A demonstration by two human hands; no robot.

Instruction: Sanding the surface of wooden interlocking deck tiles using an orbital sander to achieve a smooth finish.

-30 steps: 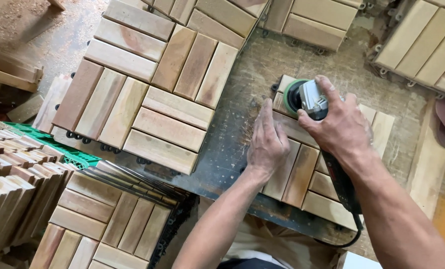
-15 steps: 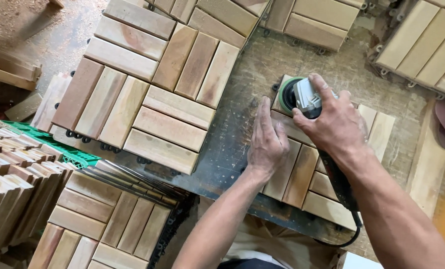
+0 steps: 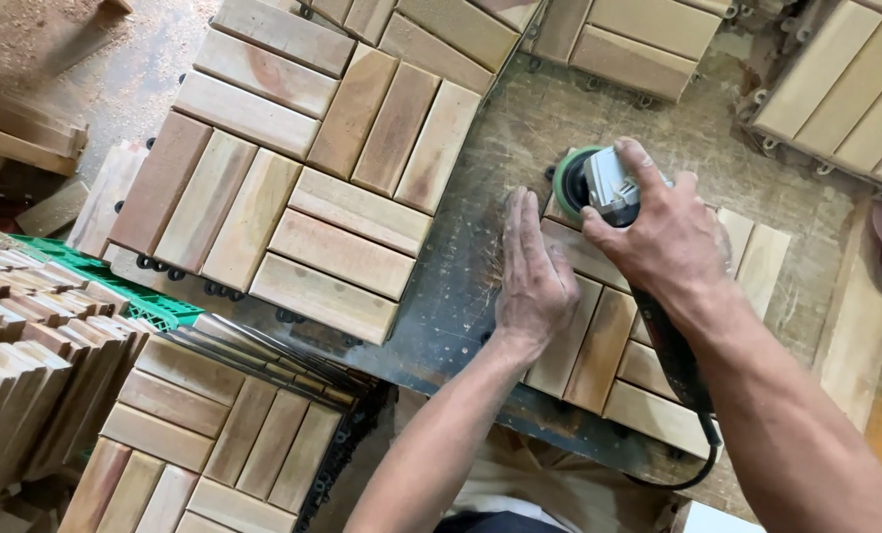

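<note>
Head view, now: the sander (image 3: pixel 599 186) is gripped by the right hand (image 3: pixel 666 240) — fingers (image 3: pixel 644 156) clenched over its grey housing, green disc pressed down on the far-left corner of the wooden tile (image 3: pixel 618 341). The tile lies flat on the desk (image 3: pixel 460 296), near the person. The left hand (image 3: pixel 532 276) is laid flat on the tile's left edge, fingers straight and together — nothing grasped, the tile only pinned down. The black cord (image 3: pixel 680 380) runs back under the right forearm and loops off the desk edge.

Against the earlier head views: the sander has been moved slightly left along the tile's far edge, about the same corner slats; the left hand has stayed planted in the same spot and the tile has not shifted. Reading — sanding of that corner is under way, and the rest of the tile's face looks not yet covered in this pass.

Around it: a larger tile panel (image 3: pixel 303 168) lies on the desk to the left, more tiles stacked below (image 3: pixel 214 444), loose slats (image 3: pixel 26 336) at far left beside a green crate (image 3: pixel 135 296).
</note>
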